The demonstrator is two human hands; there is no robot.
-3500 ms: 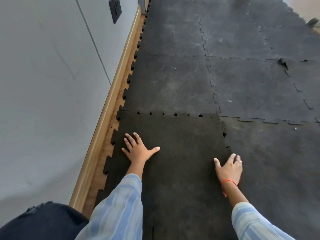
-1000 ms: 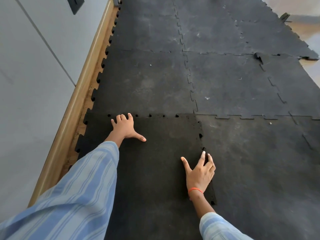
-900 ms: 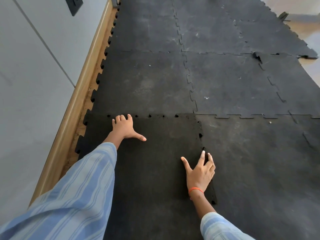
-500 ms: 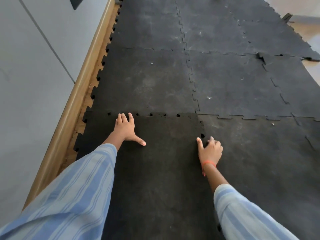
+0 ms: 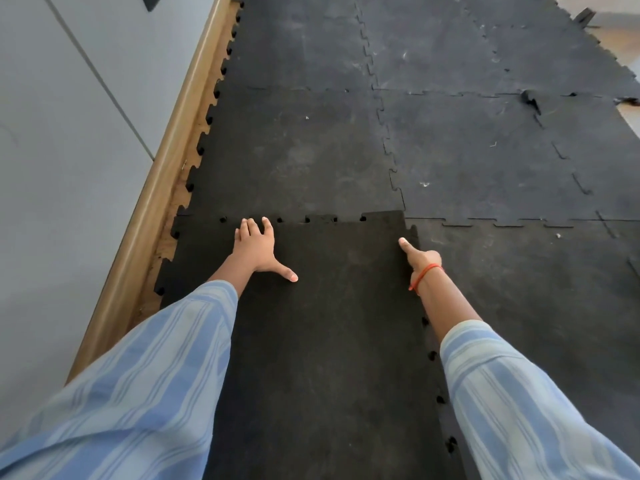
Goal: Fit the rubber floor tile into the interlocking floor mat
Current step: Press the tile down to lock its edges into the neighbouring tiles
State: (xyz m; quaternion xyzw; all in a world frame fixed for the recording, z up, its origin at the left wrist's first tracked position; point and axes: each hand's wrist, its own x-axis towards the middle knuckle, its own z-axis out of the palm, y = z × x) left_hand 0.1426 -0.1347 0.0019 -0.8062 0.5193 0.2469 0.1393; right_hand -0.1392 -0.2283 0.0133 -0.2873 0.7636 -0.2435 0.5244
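The dark rubber floor tile [image 5: 325, 323] lies in front of me among the greyer interlocking floor mat tiles [image 5: 294, 157]. My left hand [image 5: 254, 247] rests flat on the tile, fingers spread, with its fingertips at the far toothed seam. My right hand [image 5: 420, 258] grips the tile's right edge near the far right corner. Its thumb lies on top and its fingers are hidden beneath the edge. That corner [image 5: 384, 218] sits raised over the neighbouring mat. Small gaps show along the far seam and the right seam.
A grey wall [image 5: 69, 150] with a wooden skirting board [image 5: 162, 174] runs along the left, and a strip of bare floor shows beside the tile's left teeth. A lifted tab [image 5: 530, 102] sticks up at a seam far right. The mat's right edge [image 5: 623, 74] meets pale floor.
My right hand slid forward along the right edge, closed on it and lifted the far right corner. My left hand stayed at the far seam.
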